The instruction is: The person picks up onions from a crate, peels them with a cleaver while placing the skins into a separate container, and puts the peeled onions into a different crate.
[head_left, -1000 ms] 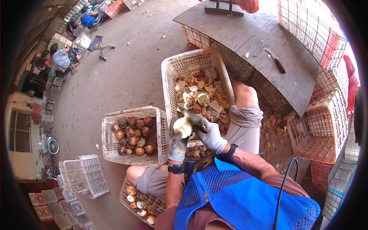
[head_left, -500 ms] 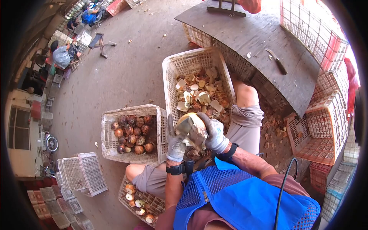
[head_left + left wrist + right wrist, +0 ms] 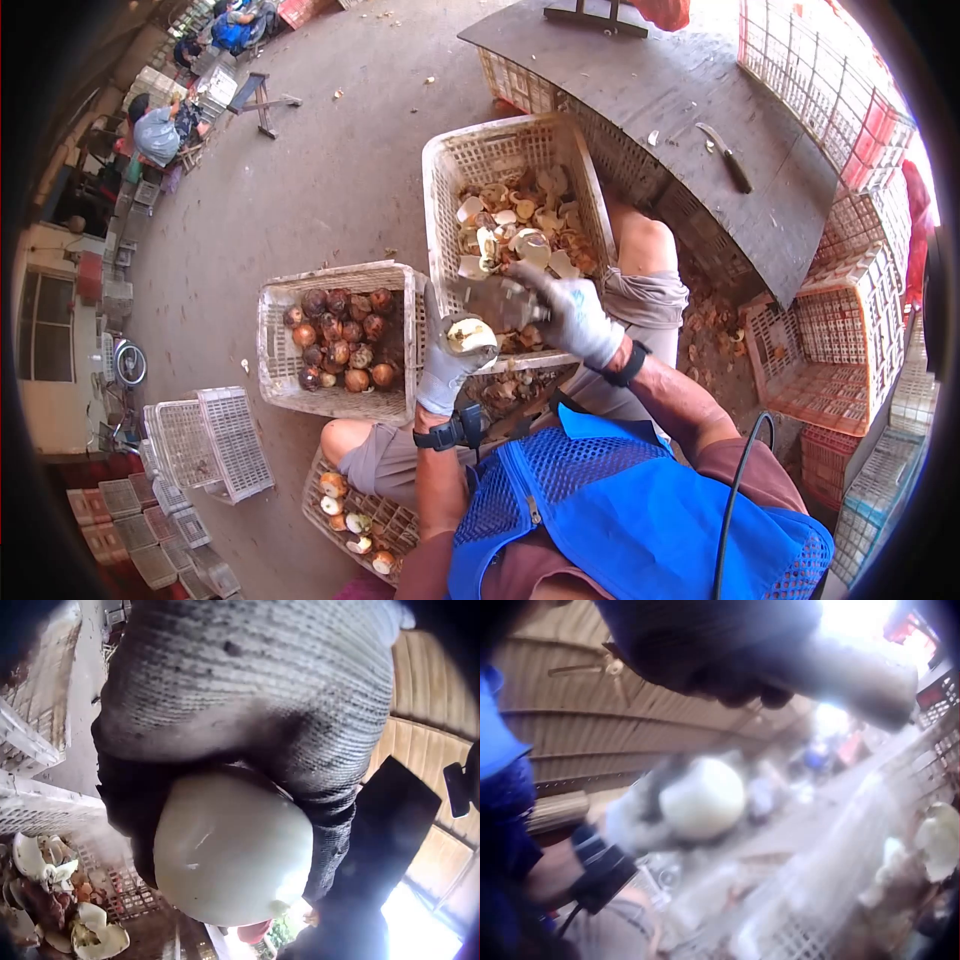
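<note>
My gloved left hand (image 3: pixel 440 368) grips a peeled, onion-like white bulb (image 3: pixel 470 336). In the left wrist view the bulb (image 3: pixel 232 844) looks smooth and ivory, with dark gloved fingers curled around its sides. My gloved right hand (image 3: pixel 585 320) holds a broad-bladed knife (image 3: pixel 500 302), blurred, its dark blade pointing left above the bulb. The pale knife handle (image 3: pixel 862 679) sticks out of the fist in the right wrist view. Below both hands stands a plastic crate (image 3: pixel 437 215) containing thick peels (image 3: pixel 545 225).
Left of my hands, a crate (image 3: pixel 275 370) holds brown unpeeled bulbs (image 3: pixel 340 330). Several partly peeled bulbs (image 3: pixel 358 522) lie in a crate by my left leg. Another knife (image 3: pixel 728 160) rests on the dark board (image 3: pixel 640 75) at right. People (image 3: pixel 157 135) sit far left.
The knife has come off the bulb, and my right hand has shifted up and right. My left hand has moved slightly left, turning the bulb so a cut face shows.
</note>
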Demonstrator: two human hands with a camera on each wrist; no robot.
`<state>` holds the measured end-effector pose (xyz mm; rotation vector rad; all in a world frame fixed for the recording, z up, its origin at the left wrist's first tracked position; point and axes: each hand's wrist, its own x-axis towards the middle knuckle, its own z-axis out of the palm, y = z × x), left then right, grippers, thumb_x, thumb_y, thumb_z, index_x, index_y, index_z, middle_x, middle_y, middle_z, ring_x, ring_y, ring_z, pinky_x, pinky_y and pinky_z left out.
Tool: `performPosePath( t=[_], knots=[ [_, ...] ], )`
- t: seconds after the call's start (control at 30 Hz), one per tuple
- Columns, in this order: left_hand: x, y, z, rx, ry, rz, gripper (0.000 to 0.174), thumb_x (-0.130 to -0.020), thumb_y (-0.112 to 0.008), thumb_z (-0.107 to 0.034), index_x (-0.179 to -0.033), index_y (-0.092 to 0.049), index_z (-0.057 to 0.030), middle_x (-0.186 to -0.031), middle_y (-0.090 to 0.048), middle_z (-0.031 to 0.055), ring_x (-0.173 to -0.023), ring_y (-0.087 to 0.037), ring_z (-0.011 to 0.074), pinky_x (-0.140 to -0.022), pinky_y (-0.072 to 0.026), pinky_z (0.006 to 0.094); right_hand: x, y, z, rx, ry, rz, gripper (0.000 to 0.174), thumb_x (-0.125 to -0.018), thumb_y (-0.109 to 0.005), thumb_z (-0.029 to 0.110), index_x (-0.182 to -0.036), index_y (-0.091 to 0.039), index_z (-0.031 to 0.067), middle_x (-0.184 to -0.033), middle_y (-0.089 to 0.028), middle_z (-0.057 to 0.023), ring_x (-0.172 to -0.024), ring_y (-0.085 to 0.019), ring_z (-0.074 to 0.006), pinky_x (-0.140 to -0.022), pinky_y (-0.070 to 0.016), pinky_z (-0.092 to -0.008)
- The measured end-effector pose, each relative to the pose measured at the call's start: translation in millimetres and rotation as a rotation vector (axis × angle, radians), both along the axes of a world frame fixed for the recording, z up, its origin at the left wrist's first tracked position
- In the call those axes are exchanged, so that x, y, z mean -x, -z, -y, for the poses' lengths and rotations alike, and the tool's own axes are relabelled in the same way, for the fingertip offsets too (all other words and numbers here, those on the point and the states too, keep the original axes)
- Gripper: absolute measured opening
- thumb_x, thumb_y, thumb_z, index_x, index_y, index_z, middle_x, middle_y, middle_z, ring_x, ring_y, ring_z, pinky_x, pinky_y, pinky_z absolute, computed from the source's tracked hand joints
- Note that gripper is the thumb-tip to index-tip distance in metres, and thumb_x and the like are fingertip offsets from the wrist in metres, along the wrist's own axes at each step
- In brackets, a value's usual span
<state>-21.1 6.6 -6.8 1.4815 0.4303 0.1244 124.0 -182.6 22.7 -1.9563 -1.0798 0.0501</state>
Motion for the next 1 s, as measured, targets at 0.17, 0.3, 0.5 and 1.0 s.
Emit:
performPosePath(
  t=[0.17,0.3,0.5,1.0],
  knots=[
    [29,20,-14,0.649,-0.003,-0.168,0.061,-0.084,-0.072,-0.012,-0.134,-0.039,-0.0025,-0.121,-0.058,0.0125,-0.107,-0.061,0.0205,-0.090,-0.0535,0.0305,35,-7,11,-0.089,-0.289,0.061,0.059,-0.071,-0.074,0.019,-0.126,-0.054,0.0076,-0.073,-0.065,-0.0100,-0.064,-0.065,-0.0304,-0.056,-0.0509,-0.0396],
    [15,3,-5,0.222,0.098,-0.074,0.069,-0.084,-0.072,-0.011,-0.141,-0.034,-0.0011,-0.111,-0.059,0.0093,-0.101,-0.059,0.0178,-0.087,-0.0515,0.0291,40,-9,10,-0.070,-0.300,0.143,0.054,-0.077,-0.069,0.017,-0.127,-0.055,0.0048,-0.063,-0.060,-0.0086,-0.056,-0.061,-0.0306,-0.051,-0.0473,-0.0404],
    [1,-19,1,0.058,0.130,0.006,0.099,-0.080,-0.075,-0.006,-0.153,-0.007,-0.0026,-0.101,-0.062,0.0063,-0.092,-0.060,0.0141,-0.081,-0.0508,0.0269,42,3,13,0.123,-0.331,0.140,0.081,-0.068,-0.071,0.020,-0.142,-0.040,0.0108,-0.073,-0.063,-0.0092,-0.066,-0.064,-0.0305,-0.055,-0.0480,-0.0429],
    [4,-22,-31,-0.813,0.485,-0.111,0.066,-0.077,-0.076,-0.011,-0.134,-0.045,-0.0047,-0.105,-0.067,0.0044,-0.094,-0.066,0.0177,-0.084,-0.0546,0.0300,65,36,-26,-0.045,-0.111,-0.354,0.066,-0.078,-0.065,0.010,-0.140,-0.046,0.0208,-0.088,-0.067,-0.0174,-0.079,-0.068,-0.0342,-0.067,-0.0530,-0.0434]
  ],
)
